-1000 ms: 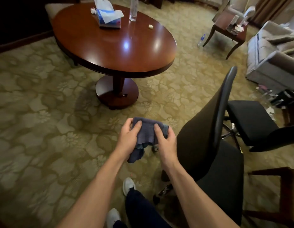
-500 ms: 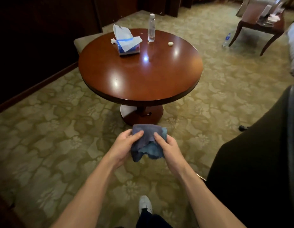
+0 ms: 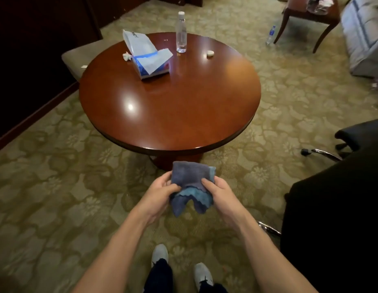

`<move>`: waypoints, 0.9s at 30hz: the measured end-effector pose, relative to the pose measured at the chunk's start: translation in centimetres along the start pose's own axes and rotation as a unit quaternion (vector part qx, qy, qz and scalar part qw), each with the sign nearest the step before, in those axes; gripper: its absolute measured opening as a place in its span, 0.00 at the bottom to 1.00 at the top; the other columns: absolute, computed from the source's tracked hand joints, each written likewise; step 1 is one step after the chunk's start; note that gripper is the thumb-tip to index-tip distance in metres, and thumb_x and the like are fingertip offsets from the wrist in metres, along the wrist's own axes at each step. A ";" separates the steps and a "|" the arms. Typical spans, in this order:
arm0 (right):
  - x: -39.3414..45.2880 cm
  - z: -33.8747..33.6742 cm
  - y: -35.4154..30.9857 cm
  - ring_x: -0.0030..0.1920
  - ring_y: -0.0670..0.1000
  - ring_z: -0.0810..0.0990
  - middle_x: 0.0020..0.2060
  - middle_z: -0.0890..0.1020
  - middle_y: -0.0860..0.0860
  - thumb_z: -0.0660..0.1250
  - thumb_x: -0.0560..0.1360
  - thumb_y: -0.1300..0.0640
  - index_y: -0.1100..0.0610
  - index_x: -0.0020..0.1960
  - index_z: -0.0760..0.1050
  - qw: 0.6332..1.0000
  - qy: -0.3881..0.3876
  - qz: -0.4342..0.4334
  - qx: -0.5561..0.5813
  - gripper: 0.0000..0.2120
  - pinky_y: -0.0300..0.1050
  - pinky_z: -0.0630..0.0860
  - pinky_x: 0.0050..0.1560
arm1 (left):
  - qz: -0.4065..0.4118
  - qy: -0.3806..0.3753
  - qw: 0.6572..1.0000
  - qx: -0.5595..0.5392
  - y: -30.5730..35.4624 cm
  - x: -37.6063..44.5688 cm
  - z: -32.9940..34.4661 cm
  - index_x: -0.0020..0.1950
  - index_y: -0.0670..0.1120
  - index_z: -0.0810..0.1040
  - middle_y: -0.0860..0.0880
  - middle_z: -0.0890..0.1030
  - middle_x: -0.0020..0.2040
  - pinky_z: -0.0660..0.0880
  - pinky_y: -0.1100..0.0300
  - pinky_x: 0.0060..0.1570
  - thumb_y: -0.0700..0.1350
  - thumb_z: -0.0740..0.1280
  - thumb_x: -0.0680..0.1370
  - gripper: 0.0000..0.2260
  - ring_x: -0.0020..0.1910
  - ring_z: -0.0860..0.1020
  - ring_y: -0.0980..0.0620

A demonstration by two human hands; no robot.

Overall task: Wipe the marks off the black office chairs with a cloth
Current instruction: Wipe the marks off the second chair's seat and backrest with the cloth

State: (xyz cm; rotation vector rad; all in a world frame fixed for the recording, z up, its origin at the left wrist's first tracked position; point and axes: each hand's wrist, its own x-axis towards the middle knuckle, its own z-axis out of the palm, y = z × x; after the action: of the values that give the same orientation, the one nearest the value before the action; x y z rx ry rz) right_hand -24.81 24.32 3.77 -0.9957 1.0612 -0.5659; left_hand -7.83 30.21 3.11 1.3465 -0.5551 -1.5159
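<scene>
The step in hand seems to be the preparing of the cloth (image 3: pixel 191 188): both hands hold it in the air in front of the body, above the carpet (image 3: pixel 46 187), and fold or gather it into a pad. To do this well, I think the cloth should be folded so that one flat, clean face looks outward, with the loose corners, which now hang down between the hands, tucked inside so they do not drag over the chair. On the left, the left hand (image 3: pixel 160 194) is half closed: its thumb lies on top of the cloth and its fingers are curled under the left edge. Behind the hands stands the round wooden bench (image 3: pixel 183 115), which carries a tissue box (image 3: pixel 150 58), a water bottle (image 3: pixel 181 32) and a small white object (image 3: pixel 210 53); none of these touches the cloth. Then the right hand (image 3: pixel 220 196) grips the right edge in the same way, thumb on top and fingers beneath, so it is also half closed. At the far right is the black office chair (image 3: pixel 336 208), near the right arm but not touched by the cloth. Marks on it cannot be seen from here, because the surface is too dark.
</scene>
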 end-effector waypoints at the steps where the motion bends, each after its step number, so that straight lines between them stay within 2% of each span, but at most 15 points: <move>1: 0.5 0.7 -0.3 0.54 0.56 0.83 0.53 0.84 0.57 0.61 0.82 0.60 0.60 0.62 0.76 1.000 0.016 -0.001 0.022 0.11 0.48 0.79 0.55 | -0.013 -0.002 1.000 0.000 0.6 0.7 -0.7 0.64 0.39 0.77 0.38 0.83 0.57 0.78 0.51 0.55 0.34 0.66 0.78 0.14 0.56 0.82 0.41; 3: 1.4 2.0 -1.1 0.56 0.56 0.83 0.54 0.84 0.56 0.65 0.80 0.59 0.59 0.64 0.75 0.998 0.026 -0.004 0.054 0.13 0.51 0.78 0.58 | -0.023 -0.018 0.999 0.037 2.2 2.2 -2.0 0.61 0.40 0.80 0.39 0.84 0.55 0.78 0.51 0.55 0.44 0.69 0.78 0.14 0.54 0.82 0.42; 4: 1.8 2.6 -1.7 0.57 0.57 0.83 0.55 0.84 0.56 0.67 0.79 0.59 0.59 0.64 0.75 0.998 0.022 -0.001 0.058 0.14 0.52 0.78 0.59 | -0.014 -0.027 0.997 0.067 3.1 2.9 -2.5 0.60 0.41 0.81 0.41 0.85 0.54 0.79 0.55 0.52 0.45 0.69 0.78 0.12 0.53 0.83 0.44; 6: 2.8 3.3 -2.7 0.58 0.59 0.82 0.56 0.83 0.59 0.68 0.77 0.63 0.61 0.65 0.74 0.997 0.007 0.008 0.074 0.17 0.55 0.77 0.60 | -0.003 -0.041 0.995 0.090 4.6 4.1 -3.3 0.60 0.43 0.80 0.45 0.86 0.52 0.79 0.58 0.48 0.43 0.68 0.80 0.10 0.51 0.84 0.48; 9: 3.9 4.1 -4.4 0.57 0.60 0.82 0.58 0.82 0.62 0.66 0.77 0.68 0.62 0.66 0.73 0.991 -0.015 0.009 0.134 0.18 0.53 0.79 0.58 | -0.021 -0.067 0.997 0.037 6.5 5.7 -4.4 0.63 0.44 0.77 0.43 0.85 0.55 0.79 0.55 0.47 0.40 0.65 0.81 0.11 0.52 0.83 0.46; 12: 5.4 4.4 -5.8 0.53 0.58 0.83 0.57 0.82 0.62 0.63 0.77 0.70 0.61 0.65 0.73 0.986 0.021 0.011 0.166 0.17 0.49 0.82 0.51 | -0.028 -0.101 0.994 -0.024 7.8 7.3 -5.0 0.64 0.44 0.75 0.42 0.84 0.56 0.81 0.58 0.44 0.34 0.63 0.81 0.13 0.52 0.83 0.46; 17: 8.4 4.1 -7.1 0.48 0.59 0.84 0.51 0.83 0.63 0.59 0.78 0.73 0.62 0.62 0.74 0.969 0.056 0.025 0.239 0.15 0.51 0.83 0.47 | -0.038 -0.122 0.990 -0.062 9.2 10.4 -5.4 0.65 0.44 0.76 0.42 0.84 0.56 0.82 0.57 0.45 0.32 0.60 0.80 0.16 0.49 0.84 0.47; 21: 10.6 2.7 -8.0 0.45 0.57 0.83 0.48 0.82 0.62 0.58 0.79 0.70 0.62 0.53 0.79 0.967 0.043 -0.011 0.250 0.12 0.47 0.82 0.41 | -0.026 -0.106 0.992 -0.063 10.6 12.8 -4.8 0.57 0.41 0.79 0.41 0.84 0.49 0.81 0.58 0.42 0.30 0.57 0.80 0.13 0.44 0.84 0.48; 24: 12.8 1.0 -9.4 0.41 0.55 0.80 0.43 0.82 0.59 0.56 0.78 0.72 0.58 0.38 0.81 0.977 0.039 -0.041 0.205 0.19 0.44 0.78 0.34 | -0.010 -0.069 0.997 -0.037 12.1 14.4 -4.0 0.47 0.42 0.79 0.43 0.81 0.42 0.79 0.57 0.35 0.30 0.55 0.80 0.15 0.38 0.81 0.50; 27: 14.6 0.1 -10.7 0.41 0.53 0.79 0.42 0.81 0.57 0.53 0.75 0.72 0.58 0.36 0.79 0.983 0.024 -0.064 0.171 0.20 0.43 0.74 0.35 | -0.002 -0.055 0.996 -0.067 13.0 16.0 -3.5 0.44 0.41 0.78 0.44 0.82 0.43 0.76 0.57 0.34 0.35 0.56 0.79 0.12 0.38 0.80 0.50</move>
State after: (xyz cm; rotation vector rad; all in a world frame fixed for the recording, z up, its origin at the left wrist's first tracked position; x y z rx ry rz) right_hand -17.99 7.82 6.64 -0.7519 0.9085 -0.8504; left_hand 1.95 11.86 5.60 1.1684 -0.5091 -1.6087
